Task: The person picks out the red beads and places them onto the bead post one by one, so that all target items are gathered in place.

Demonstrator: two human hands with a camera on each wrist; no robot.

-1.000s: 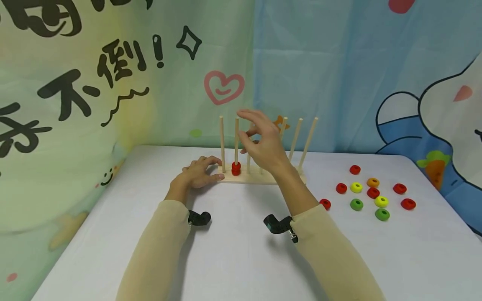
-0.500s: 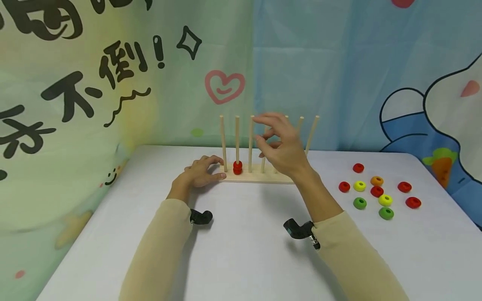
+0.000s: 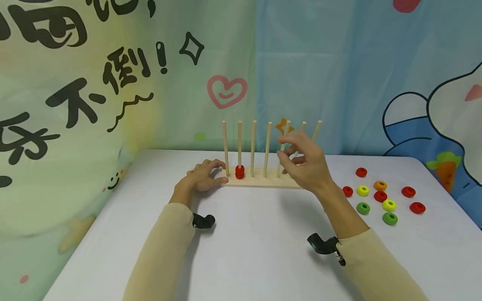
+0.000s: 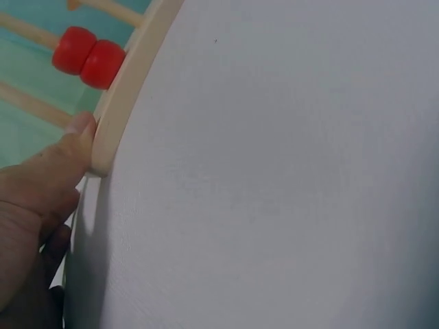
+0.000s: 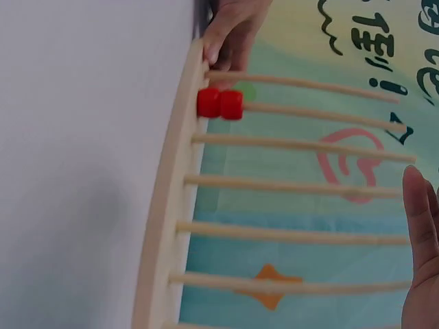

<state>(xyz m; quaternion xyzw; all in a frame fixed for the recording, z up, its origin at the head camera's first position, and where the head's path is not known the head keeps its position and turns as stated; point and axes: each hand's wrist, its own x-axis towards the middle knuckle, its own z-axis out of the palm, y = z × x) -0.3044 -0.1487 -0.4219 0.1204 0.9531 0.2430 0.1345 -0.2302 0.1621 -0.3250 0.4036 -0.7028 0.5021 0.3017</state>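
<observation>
A wooden peg rack (image 3: 260, 180) with a row of upright dowels stands near the back of the table. Two red beads (image 3: 239, 172) are stacked on its second dowel from the left, also visible as red beads (image 5: 220, 103) in the right wrist view. At the rack's left end, my left hand (image 3: 203, 175) grips the base, thumb in front and fingers at the back. My right hand (image 3: 306, 161) hovers in front of the right-hand dowels, its thumb and fingers apart and nothing between them. In the right wrist view only part of that hand (image 5: 424, 240) shows, beside the dowel tips.
Right of the rack lie loose beads: several red ones (image 3: 417, 207), two green beads (image 3: 390, 218), two yellow beads (image 3: 389, 205) and an orange bead (image 3: 380, 185). A printed cloth backdrop (image 3: 301, 83) hangs behind the white table (image 3: 248, 251).
My right hand has moved rightward along the rack, from near the second dowel to the right-hand dowels. My left hand stays at the rack's left end. The two red beads remain stacked.
</observation>
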